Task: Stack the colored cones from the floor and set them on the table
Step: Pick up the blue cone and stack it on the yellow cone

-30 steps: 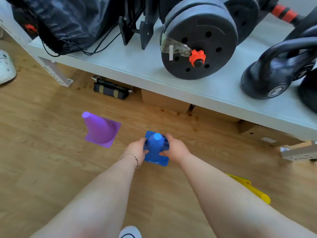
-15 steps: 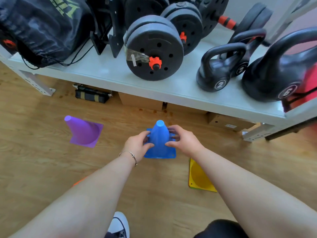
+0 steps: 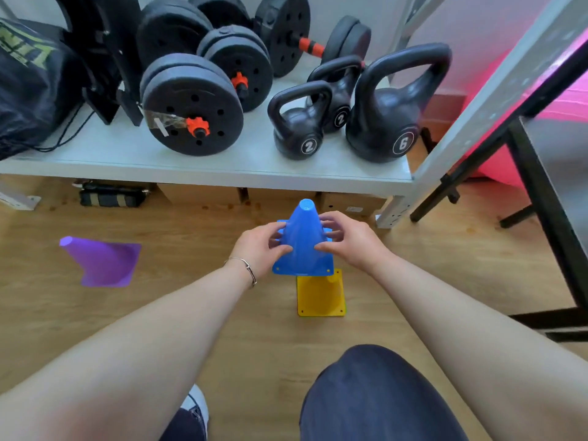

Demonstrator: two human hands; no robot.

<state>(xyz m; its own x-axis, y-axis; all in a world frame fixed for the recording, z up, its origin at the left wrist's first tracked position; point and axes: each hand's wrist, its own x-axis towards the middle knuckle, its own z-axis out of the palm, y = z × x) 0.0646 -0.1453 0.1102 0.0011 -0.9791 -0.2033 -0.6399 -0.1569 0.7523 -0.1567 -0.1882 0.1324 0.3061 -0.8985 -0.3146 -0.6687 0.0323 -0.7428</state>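
Observation:
I hold a blue cone [image 3: 304, 243] upright in the air between both hands. My left hand [image 3: 261, 249] grips its left side and my right hand [image 3: 346, 241] grips its right side. Directly below and in front of the blue cone's base, a yellow cone [image 3: 320, 297] stands on the wooden floor, its tip hidden by the blue one. A purple cone [image 3: 103, 262] stands on the floor to the left, well apart from my hands.
A low grey shelf [image 3: 222, 168] runs across the back, loaded with dumbbell plates [image 3: 191, 106], kettlebells [image 3: 386, 122] and a black bag [image 3: 28, 87]. Boxes sit under it. A black table frame [image 3: 547, 218] stands at the right. My knee [image 3: 375, 396] is at the bottom.
Both hands have lifted the blue cone off the floor and carried it right, over the yellow cone. The view has risen and shifted right, showing more shelf.

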